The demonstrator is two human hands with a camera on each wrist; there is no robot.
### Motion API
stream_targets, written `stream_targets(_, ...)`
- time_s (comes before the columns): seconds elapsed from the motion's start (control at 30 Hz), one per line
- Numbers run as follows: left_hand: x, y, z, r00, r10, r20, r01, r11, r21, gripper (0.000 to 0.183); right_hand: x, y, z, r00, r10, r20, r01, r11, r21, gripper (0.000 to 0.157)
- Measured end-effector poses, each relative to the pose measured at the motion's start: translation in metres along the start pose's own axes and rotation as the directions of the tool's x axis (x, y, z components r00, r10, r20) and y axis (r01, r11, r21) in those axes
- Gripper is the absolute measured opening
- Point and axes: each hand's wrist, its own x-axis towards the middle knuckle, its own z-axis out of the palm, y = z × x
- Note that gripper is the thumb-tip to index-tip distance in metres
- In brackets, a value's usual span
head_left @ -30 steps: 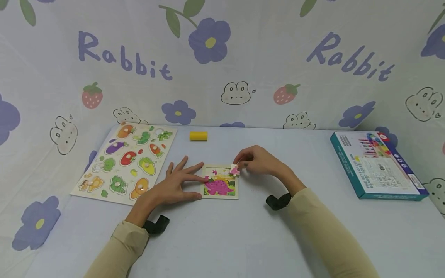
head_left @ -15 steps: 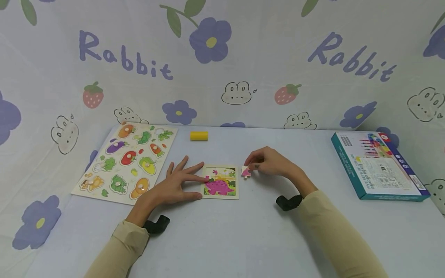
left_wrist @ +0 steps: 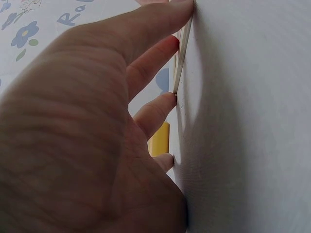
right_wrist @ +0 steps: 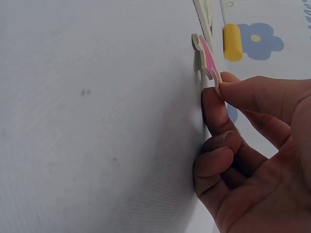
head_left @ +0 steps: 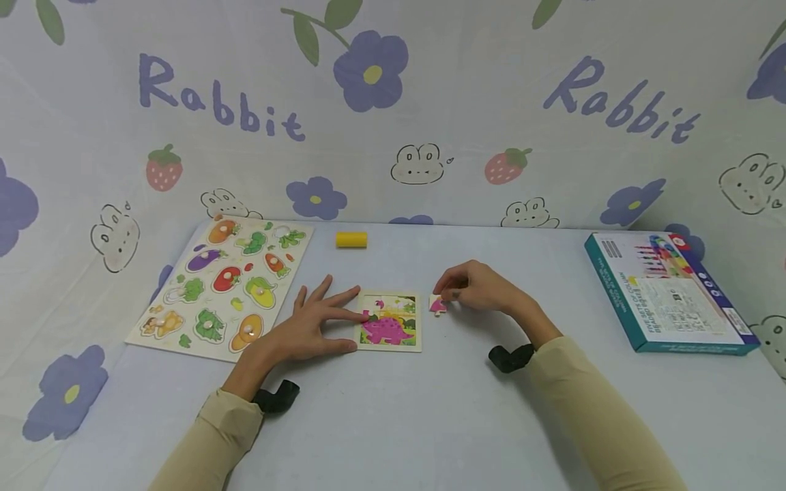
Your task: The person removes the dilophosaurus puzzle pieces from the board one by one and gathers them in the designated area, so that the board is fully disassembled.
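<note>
A small framed jigsaw puzzle [head_left: 388, 332] with a pink dinosaur lies on the table in the head view. My left hand [head_left: 310, 327] is spread flat, its fingertips touching the puzzle's left edge; the left wrist view shows the fingers reaching the thin board edge. Just right of the frame, my right hand [head_left: 482, 286] pinches a pink and white puzzle piece [head_left: 437, 305] between thumb and fingers. In the right wrist view the piece [right_wrist: 209, 60] is tilted close to the tabletop, apart from the frame. The upper part of the puzzle looks pale, with a gap hard to make out.
A vegetable peg board [head_left: 224, 286] lies at the left, partly beside my left forearm. The yellow cylinder [head_left: 351, 240] is behind the puzzle. At the right rests a flat teal-edged box [head_left: 672, 293]. A printed cloth [head_left: 454, 102] hangs along the back.
My right hand has moved right with the puzzle piece, from over the frame's upper right corner to beside the frame. The left hand has stayed in place.
</note>
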Motion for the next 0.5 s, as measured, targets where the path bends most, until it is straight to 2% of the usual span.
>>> stream_targets(0.5,-0.0010,0.0003,-0.0009,1.000,0.009,-0.005,-0.009,1.000,0.000,0.051,-0.0014,-0.0005,0.0017,1.000,-0.010,-0.019,0.009,0.998,-0.057,0.014)
